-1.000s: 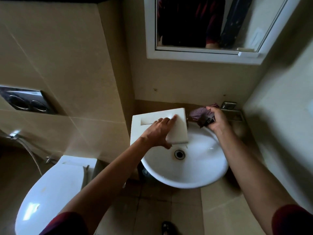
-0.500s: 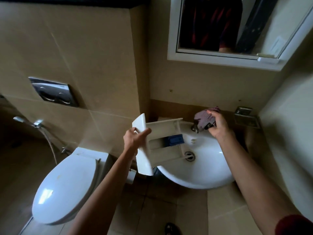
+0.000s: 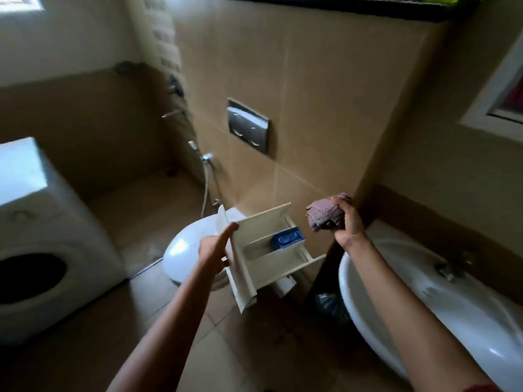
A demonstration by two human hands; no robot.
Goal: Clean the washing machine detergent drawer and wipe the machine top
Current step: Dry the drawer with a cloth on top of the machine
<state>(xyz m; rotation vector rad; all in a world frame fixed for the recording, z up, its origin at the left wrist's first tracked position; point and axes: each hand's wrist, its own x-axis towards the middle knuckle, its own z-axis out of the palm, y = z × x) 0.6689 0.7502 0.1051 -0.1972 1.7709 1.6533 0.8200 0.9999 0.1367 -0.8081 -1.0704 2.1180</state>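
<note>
Left hand (image 3: 213,251) grips drawer (image 3: 263,250) by its front panel; right hand (image 3: 349,226) clutches bunched cloth (image 3: 324,215). Drawer is in mid-air between toilet (image 3: 181,250) and sink (image 3: 424,301). Probably best kept level while wiped. Compartments face up, and the long axis runs from panel toward sink.

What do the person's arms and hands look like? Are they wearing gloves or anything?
No gloves. The left hand and the right hand are both bare, with no watch or bracelet showing, and both forearms are bare too. A sliver of dark red sleeve peeks in on the right arm at the bottom edge; no sleeve shows on the left arm.
</note>
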